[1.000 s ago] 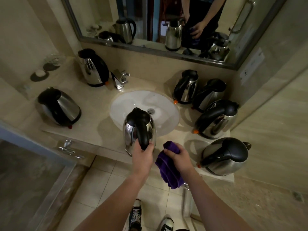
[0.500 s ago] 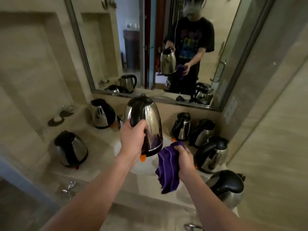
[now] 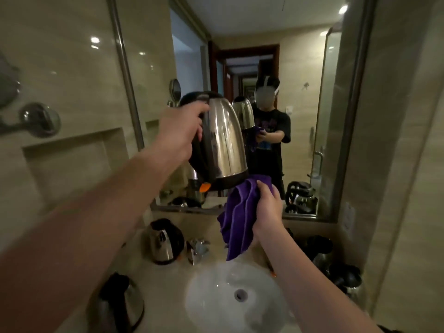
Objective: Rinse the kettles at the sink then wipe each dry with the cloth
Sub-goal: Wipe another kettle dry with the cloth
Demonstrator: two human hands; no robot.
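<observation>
Dim, warm indoor light with a muted greenish cast. Ceiling spots appear as small white glints on the glossy beige wall tiles and in the large wall mirror. Vertical highlights streak the polished steel kettle with black handle, raised in the left hand. Wide-angle distortion bows the mirror frame and walls near the edges. The near forearms, the round white sink basin and the dark kettles at lower right are soft with motion blur, with shadow detail lost.
</observation>
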